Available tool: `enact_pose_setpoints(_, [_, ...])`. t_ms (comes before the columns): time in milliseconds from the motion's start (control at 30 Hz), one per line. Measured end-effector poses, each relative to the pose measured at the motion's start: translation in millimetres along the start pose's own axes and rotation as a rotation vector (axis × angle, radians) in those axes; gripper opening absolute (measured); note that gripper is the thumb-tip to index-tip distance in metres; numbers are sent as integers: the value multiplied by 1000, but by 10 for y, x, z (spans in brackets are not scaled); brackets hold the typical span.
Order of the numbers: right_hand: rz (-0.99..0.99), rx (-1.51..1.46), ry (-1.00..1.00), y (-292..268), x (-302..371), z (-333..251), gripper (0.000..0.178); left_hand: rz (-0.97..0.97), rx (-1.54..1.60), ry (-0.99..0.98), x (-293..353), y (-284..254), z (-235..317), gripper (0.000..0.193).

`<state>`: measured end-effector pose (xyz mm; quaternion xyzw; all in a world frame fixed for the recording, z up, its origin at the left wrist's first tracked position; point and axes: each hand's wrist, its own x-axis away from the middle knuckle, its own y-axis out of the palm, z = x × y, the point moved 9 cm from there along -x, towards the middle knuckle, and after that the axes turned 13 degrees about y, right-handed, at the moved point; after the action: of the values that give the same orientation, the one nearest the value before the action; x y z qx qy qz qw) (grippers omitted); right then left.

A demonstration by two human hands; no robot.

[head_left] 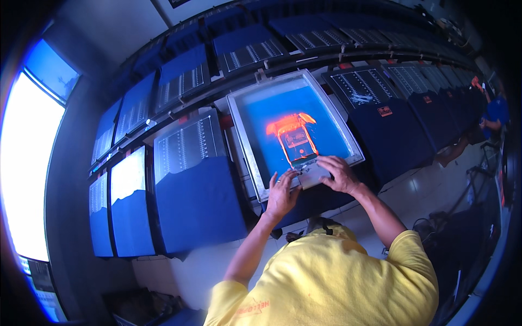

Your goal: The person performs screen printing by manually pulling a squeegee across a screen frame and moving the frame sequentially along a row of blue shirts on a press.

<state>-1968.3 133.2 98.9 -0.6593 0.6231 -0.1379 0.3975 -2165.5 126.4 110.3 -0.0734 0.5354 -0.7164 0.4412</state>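
Both of my hands grip a pale, flat-bladed squeegee (313,175) near the front end of a screen-printing frame (244,145). My left hand (283,194) is closed on its left side, and my right hand (339,173) on its right side. Dark smears mark the squeegee's upper edge. Bright orange ink (305,118) lies on the blue mesh (261,119), thickest in a band beyond the squeegee, with streaks running down both sides of a small rectangular design (297,139). Where the blade meets the mesh is hidden from me.
Rows of printing boards draped with navy shirts (198,201) stretch left, right and behind the frame. Some shirts on the right bear a small orange print (385,111). A rail (217,81) runs behind. Another person (496,113) in blue stands far right. A bright window (27,146) is at left.
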Motion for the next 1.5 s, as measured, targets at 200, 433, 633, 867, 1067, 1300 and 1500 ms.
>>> enact_pose_setpoints(200, [342, 79, 340, -503, -136, 825, 29, 317, -172, -298, 334, -489, -739, 57])
enact_pose_setpoints(433, [203, -42, 765, -146, -204, 2216, 44, 200, 93, -688, 587, -306, -1239, 78])
enact_pose_setpoints(633, [185, 47, 757, -55, -335, 2186, 44, 193, 49, -834, 553, -353, -1312, 72])
enact_pose_setpoints(867, [246, -4, 837, -55, -372, 2113, 50, 239, 54, -794, 527, -366, -1373, 72])
enact_pose_setpoints(1067, [214, -30, 858, -25, -367, 2186, 55, 265, 71, -795, 449, -407, -1349, 73])
enact_pose_setpoints(1300, [215, -60, 763, -92, -375, 2245, 47, 260, 138, -882, 325, -587, -1173, 76])
enact_pose_setpoints(1500, [255, -88, 747, -158, -210, 1915, 47, 301, 172, -857, 616, -795, -1134, 75])
